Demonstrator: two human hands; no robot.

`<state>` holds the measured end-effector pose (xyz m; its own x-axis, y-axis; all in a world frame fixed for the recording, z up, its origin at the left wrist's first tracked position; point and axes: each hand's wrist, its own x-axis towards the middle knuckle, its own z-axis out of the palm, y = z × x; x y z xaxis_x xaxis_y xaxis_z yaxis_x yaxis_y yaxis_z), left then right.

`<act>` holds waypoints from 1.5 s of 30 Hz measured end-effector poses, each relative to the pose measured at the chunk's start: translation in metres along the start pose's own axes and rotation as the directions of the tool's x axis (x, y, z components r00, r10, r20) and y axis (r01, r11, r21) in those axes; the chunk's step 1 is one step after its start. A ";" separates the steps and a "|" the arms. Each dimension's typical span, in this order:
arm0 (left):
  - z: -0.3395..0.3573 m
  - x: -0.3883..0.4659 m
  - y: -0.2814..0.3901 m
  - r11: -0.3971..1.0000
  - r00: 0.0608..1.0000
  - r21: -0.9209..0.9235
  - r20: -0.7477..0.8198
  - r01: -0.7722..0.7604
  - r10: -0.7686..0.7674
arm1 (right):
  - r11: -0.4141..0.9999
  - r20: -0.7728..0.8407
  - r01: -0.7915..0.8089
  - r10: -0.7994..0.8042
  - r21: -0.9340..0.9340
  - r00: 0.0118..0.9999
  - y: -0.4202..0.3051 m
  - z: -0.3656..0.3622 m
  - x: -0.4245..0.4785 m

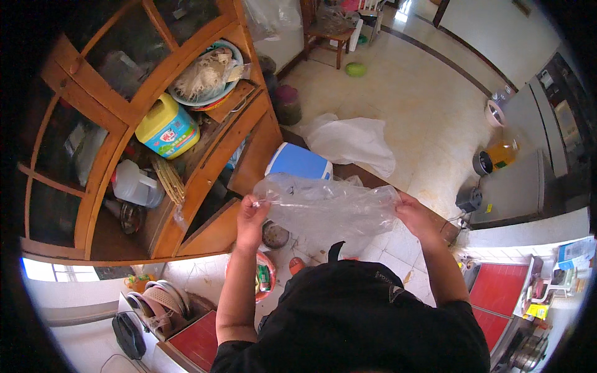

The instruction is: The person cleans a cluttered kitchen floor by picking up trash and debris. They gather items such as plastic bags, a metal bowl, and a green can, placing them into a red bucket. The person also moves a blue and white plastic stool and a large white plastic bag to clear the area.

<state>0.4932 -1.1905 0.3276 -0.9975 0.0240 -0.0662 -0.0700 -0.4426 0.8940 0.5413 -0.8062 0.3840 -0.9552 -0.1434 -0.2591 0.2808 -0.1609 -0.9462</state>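
A clear plastic bag [326,210] is stretched sideways in front of my body, held up at both ends. My left hand [252,217] pinches its left end between thumb and fingers. At the other end, my right hand [413,214] grips the bag's right edge. Just beyond the bag is a blue and white box-like container [298,161], its lower part hidden by the plastic. Behind that, a white plastic sheet or bag [352,140] lies spread over the floor and the dark sill.
A wooden cabinet [219,172] stands at left, holding a yellow detergent jug [168,128] and a basin [235,51]. A bowl [275,234] and a red-rimmed bin [268,293] are on the floor near my legs. At right are an oil bottle [503,154] and a refrigerator [510,186].
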 end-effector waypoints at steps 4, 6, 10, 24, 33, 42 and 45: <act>0.020 -0.008 0.016 0.998 0.999 -0.033 0.033 0.045 -0.044 | 0.987 0.072 0.062 -0.052 -0.146 0.996 0.005 -0.023 -0.006; 0.022 -0.012 0.010 0.997 0.995 0.066 0.090 0.036 -0.042 | 0.978 0.045 0.072 -0.064 -0.194 0.997 -0.003 -0.007 -0.004; 0.036 -0.005 0.015 0.992 0.993 0.124 0.115 -0.038 0.024 | 0.842 0.036 0.191 -0.200 -0.505 0.979 -0.024 0.025 -0.003; 0.056 -0.024 0.113 0.518 0.993 0.849 0.115 -0.100 0.003 | 0.395 0.211 0.476 -0.551 -0.786 0.807 -0.094 -0.011 -0.002; 0.067 -0.019 0.146 0.381 0.705 0.748 0.160 -0.544 0.691 | 0.515 -0.046 0.522 -0.740 -0.680 0.671 -0.117 -0.016 -0.007; 0.091 -0.028 0.143 0.699 0.829 0.465 0.168 -0.544 0.533 | 0.555 -0.140 0.220 -0.534 -0.802 0.834 -0.151 -0.028 -0.024; 0.104 -0.016 0.139 0.678 0.818 0.477 0.181 -0.558 0.546 | 0.111 0.098 0.238 -0.688 -0.965 0.719 -0.178 0.001 -0.042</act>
<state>0.4988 -1.1594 0.4991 -0.8556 -0.0598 0.5142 0.5058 0.1142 0.8550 0.5318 -0.7724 0.5635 -0.8709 -0.0879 0.4836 -0.2864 0.8903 -0.3540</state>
